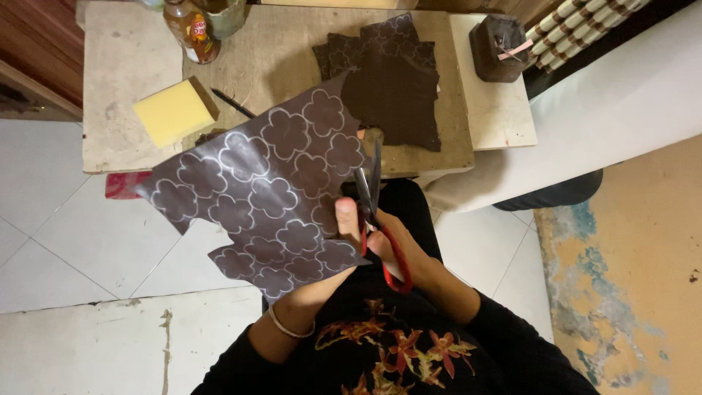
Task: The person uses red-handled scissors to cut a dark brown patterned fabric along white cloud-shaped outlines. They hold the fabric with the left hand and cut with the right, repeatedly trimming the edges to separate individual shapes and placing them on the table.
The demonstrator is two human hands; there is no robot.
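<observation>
Holding a dark brown leather sheet marked with white flower outlines, the left hand grips its near right edge, thumb on top, fingers hidden beneath. The right hand is closed through the red handles of the scissors, blades pointing far, just beside the sheet's right edge. Beyond, on the wooden table, lie a yellow sponge and more dark leather pieces.

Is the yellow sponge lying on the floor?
No, the yellow sponge lies on the low wooden table, beside a dark pen.
</observation>
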